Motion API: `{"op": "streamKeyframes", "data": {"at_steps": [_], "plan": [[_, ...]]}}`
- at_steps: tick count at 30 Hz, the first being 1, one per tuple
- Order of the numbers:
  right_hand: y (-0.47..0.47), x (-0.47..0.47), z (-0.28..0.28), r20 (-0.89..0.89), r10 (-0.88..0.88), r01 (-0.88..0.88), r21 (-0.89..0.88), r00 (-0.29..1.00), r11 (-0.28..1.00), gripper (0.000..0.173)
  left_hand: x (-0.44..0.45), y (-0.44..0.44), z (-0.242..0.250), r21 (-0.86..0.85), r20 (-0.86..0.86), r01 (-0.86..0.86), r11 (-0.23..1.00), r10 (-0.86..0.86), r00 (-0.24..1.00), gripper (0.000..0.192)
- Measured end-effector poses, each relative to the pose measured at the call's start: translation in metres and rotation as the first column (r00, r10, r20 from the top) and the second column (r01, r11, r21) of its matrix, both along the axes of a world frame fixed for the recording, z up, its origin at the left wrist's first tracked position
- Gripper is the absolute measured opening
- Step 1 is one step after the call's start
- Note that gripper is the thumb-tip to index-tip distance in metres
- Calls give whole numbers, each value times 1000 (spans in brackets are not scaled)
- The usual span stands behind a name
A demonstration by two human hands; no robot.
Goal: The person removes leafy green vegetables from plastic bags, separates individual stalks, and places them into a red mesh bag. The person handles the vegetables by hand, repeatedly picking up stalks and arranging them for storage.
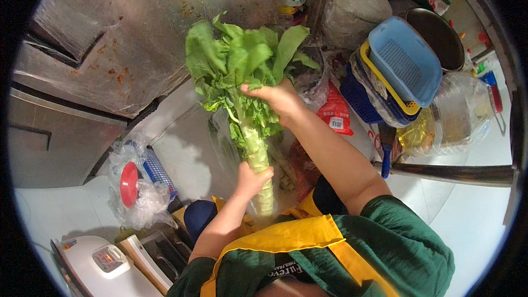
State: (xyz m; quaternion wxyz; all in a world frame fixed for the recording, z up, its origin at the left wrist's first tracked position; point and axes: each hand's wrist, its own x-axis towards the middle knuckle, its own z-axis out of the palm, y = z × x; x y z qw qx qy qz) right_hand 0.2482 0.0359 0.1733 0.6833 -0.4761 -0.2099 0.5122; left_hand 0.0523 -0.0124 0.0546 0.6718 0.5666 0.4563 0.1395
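A leafy stem vegetable, looking like celtuce, is held lengthwise in front of me, its broad green leaves away from me and its pale, knobbly stem towards my yellow apron. Around the lower stem my left hand is closed. Higher up, just below the big leaves, my right hand grips the stalk; leaves cover some of its fingers. Beneath the stem lies a clear plastic bag, with more stems partly visible in it.
Stacked plastic baskets stand at the right beside an oil jug. A red bag lies near my right forearm. Steel cabinet doors rise at the upper left. A blue basket and a white rice cooker are at the left.
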Motion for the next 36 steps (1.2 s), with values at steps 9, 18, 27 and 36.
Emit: {"op": "streamKeyframes", "data": {"at_steps": [9,18,27,36], "plan": [[8,-1,-22,-281,-98,114,40,955,993,33,-4,9,1,-106,212,-56,993,78,974,14],[-4,-7,-26,-3,-29,29,255,1000,967,43,-1,12,5,-266,328,-45,963,135,935,18],[-68,-54,-18,992,-98,-418,124,84,900,40,-9,36,30,-633,282,-257,730,527,802,39],[-68,-3,1,-533,46,-47,12,845,999,26,-26,31,38,-325,771,226,918,118,626,46]]}}
